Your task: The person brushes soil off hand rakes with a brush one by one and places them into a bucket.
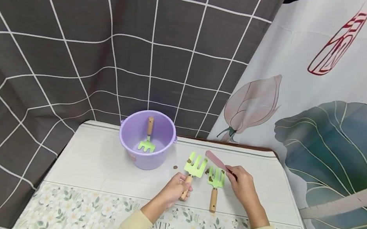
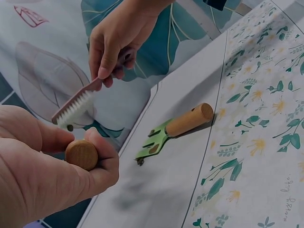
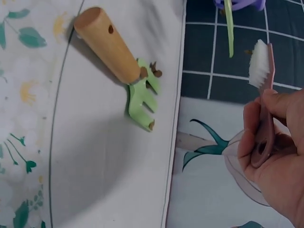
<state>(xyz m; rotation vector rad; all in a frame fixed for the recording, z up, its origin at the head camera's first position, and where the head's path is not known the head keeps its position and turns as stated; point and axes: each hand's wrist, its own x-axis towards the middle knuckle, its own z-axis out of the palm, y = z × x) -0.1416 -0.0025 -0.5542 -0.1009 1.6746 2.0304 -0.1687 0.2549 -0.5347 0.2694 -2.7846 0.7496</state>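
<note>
My left hand (image 1: 174,188) grips the wooden handle of a light green hand fork (image 1: 195,167), its tines pointing away and a brown bit on one of them. In my right hand (image 1: 242,183) is a pink brush (image 1: 215,159), held by its handle; white bristles (image 3: 259,64) show in the right wrist view. The brush head is near the held fork's tines. Between my hands a second green fork (image 1: 213,200) lies on the table, with brown bits stuck on its head. In the left wrist view, the held fork's handle end (image 2: 81,155) shows between thumb and fingers.
A purple bucket (image 1: 148,161) stands at the table's back left, holding a small green rake (image 1: 147,145) with a wooden handle. A brown crumb (image 1: 175,167) lies beside it. The table (image 1: 97,169) has a white and floral cover; curtains (image 1: 176,66) hang behind.
</note>
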